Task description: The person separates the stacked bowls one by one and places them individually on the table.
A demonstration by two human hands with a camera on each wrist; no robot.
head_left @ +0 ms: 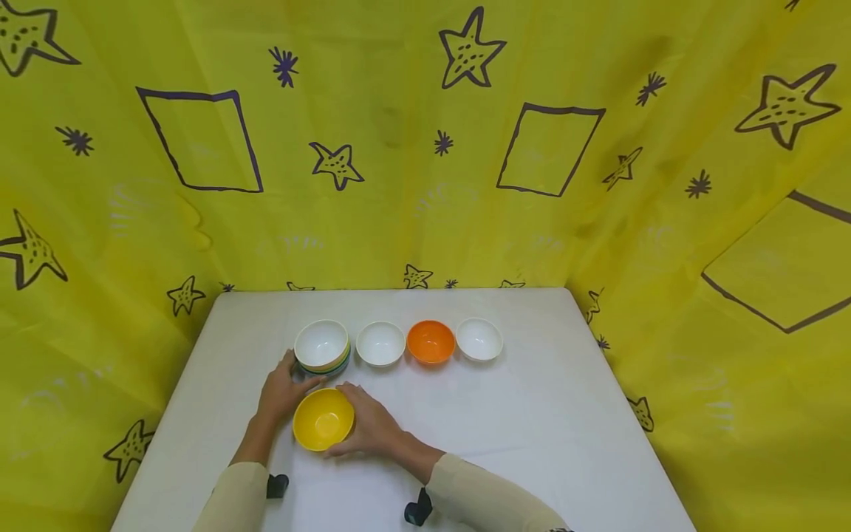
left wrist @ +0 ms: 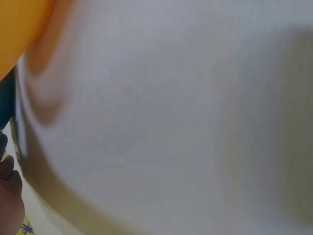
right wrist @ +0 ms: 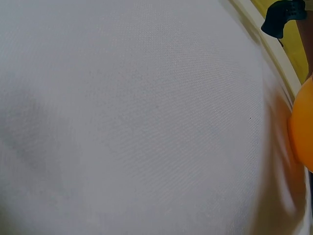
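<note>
On my head view I have the yellow bowl [head_left: 323, 419] just in front of the stack of bowls [head_left: 322, 344], between the two hands. The right hand [head_left: 369, 423] grips it from its right side, fingers at the far rim and thumb at the near one; whether its base touches the tabletop [head_left: 532, 421] I can't tell. The left hand [head_left: 282, 389] is curled at the stack's near left side, holding it, with its thumb pointing in just beyond the yellow bowl. To the right of the stack I see a row: a white bowl [head_left: 381, 343], an orange bowl [head_left: 431, 342] and another white bowl [head_left: 479, 340].
</note>
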